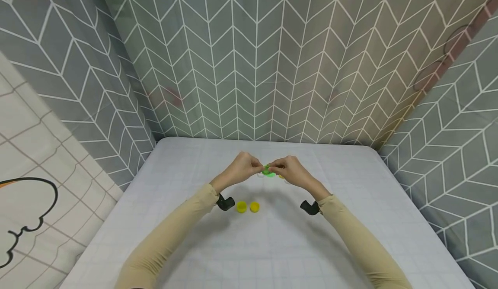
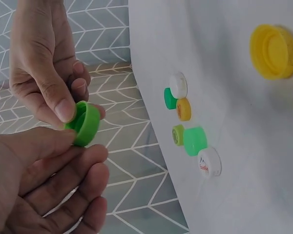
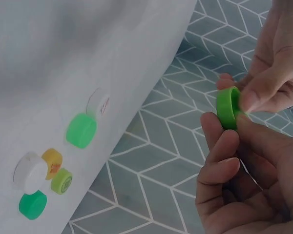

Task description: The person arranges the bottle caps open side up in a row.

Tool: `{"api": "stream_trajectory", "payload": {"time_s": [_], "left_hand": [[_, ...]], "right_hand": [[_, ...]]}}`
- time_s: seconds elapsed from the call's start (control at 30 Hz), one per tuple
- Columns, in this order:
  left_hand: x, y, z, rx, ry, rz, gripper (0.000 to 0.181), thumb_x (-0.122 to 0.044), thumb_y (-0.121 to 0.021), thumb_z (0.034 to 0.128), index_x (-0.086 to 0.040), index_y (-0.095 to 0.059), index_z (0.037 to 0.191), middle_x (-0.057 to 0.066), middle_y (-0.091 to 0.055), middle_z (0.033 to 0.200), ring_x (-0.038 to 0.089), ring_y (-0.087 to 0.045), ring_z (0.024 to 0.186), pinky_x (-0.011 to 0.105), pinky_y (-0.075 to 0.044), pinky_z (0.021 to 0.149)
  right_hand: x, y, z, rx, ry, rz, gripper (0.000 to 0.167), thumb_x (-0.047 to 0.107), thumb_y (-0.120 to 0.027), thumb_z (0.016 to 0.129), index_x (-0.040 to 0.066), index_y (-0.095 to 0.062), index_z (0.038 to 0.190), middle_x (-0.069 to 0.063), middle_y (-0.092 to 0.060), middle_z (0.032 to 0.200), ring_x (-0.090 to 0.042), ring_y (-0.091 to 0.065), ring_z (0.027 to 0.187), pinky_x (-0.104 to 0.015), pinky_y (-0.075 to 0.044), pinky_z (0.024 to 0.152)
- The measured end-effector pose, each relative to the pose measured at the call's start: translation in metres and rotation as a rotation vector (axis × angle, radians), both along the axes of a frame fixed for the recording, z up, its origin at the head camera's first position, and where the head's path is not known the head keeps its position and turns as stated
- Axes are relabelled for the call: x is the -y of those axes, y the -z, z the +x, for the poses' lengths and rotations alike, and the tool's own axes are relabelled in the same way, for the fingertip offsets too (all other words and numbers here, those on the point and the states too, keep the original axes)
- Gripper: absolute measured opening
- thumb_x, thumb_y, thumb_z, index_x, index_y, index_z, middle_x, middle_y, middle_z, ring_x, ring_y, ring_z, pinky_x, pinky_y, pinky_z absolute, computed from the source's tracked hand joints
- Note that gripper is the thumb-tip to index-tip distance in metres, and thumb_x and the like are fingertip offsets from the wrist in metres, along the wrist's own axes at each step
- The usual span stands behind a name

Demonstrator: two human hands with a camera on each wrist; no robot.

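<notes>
A bright green bottle cap (image 2: 90,126) is held up between both hands above the far part of the table. My left hand (image 1: 243,168) pinches one side of it between thumb and fingers. From the other side, my right hand (image 1: 292,170) pinches the same cap. Its open, hollow side faces the thumbs in both wrist views. Beneath the hands lies a group of caps: a mint green cap (image 2: 195,141), a white cap with print (image 2: 209,163), a lime cap (image 2: 178,135), an orange cap (image 2: 184,109), a plain white cap (image 2: 178,85) and a darker green cap (image 3: 32,204).
Two yellow caps, one on the left (image 1: 241,207) and one on the right (image 1: 254,207), lie nearer the person on the white table (image 1: 272,254). Patterned grey curtains (image 1: 256,64) stand behind the table's far edge and along its sides.
</notes>
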State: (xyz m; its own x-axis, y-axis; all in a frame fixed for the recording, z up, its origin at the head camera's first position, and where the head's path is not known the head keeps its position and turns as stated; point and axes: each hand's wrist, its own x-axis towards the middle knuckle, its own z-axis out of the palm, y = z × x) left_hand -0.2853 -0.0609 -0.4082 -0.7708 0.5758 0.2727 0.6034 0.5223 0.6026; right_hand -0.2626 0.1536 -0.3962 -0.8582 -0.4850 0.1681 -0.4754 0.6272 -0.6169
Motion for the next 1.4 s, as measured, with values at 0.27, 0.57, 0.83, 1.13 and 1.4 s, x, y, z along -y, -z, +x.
{"api": "stream_trajectory", "payload": {"time_s": [0.27,0.57,0.83,1.13,1.4], "left_hand": [[-0.007,0.005,0.003,0.120,0.001,-0.030,0.016,-0.013,-0.066,0.0878,-0.009,-0.078,0.079,0.004,-0.074,0.073,0.009,-0.044,0.047,0.019,-0.038,0.048],[-0.014,0.020,0.006,0.214,0.052,-0.090,0.017,-0.013,-0.068,0.0865,-0.010,-0.075,0.072,0.015,-0.073,0.073,0.024,-0.063,0.055,0.021,-0.042,0.048],[-0.019,0.038,0.012,0.277,0.075,-0.168,0.014,-0.010,-0.071,0.0833,-0.009,-0.072,0.069,0.011,-0.072,0.071,0.015,-0.063,0.058,0.018,-0.046,0.055],[-0.024,0.050,0.018,0.310,0.125,-0.197,0.016,-0.005,-0.070,0.0834,-0.005,-0.069,0.068,-0.001,-0.062,0.060,0.004,-0.043,0.047,0.016,-0.037,0.047],[-0.023,0.062,0.015,0.359,0.127,-0.183,0.019,-0.001,-0.066,0.0833,-0.008,-0.068,0.065,-0.005,-0.057,0.056,0.005,-0.042,0.046,0.016,-0.035,0.046]], "right_hand": [[0.004,0.004,0.004,0.021,0.012,0.013,0.012,0.017,-0.068,0.090,0.009,-0.077,0.094,-0.002,-0.075,0.087,-0.010,-0.061,0.069,-0.026,-0.050,0.066],[0.010,0.008,0.010,0.079,-0.004,0.134,0.010,0.009,-0.068,0.087,0.007,-0.077,0.082,-0.005,-0.073,0.077,-0.009,-0.049,0.060,-0.023,-0.043,0.056],[0.013,0.022,0.014,0.163,-0.051,0.212,0.008,0.004,-0.071,0.084,0.006,-0.074,0.077,-0.001,-0.069,0.070,-0.008,-0.053,0.059,-0.022,-0.044,0.055],[0.017,0.031,0.016,0.236,-0.094,0.293,0.012,-0.005,-0.068,0.079,0.006,-0.073,0.075,0.001,-0.069,0.070,-0.008,-0.052,0.059,-0.021,-0.043,0.054],[0.019,0.041,0.012,0.242,-0.102,0.295,0.016,-0.010,-0.067,0.076,0.005,-0.072,0.072,-0.001,-0.068,0.066,-0.008,-0.049,0.057,-0.019,-0.040,0.053]]}}
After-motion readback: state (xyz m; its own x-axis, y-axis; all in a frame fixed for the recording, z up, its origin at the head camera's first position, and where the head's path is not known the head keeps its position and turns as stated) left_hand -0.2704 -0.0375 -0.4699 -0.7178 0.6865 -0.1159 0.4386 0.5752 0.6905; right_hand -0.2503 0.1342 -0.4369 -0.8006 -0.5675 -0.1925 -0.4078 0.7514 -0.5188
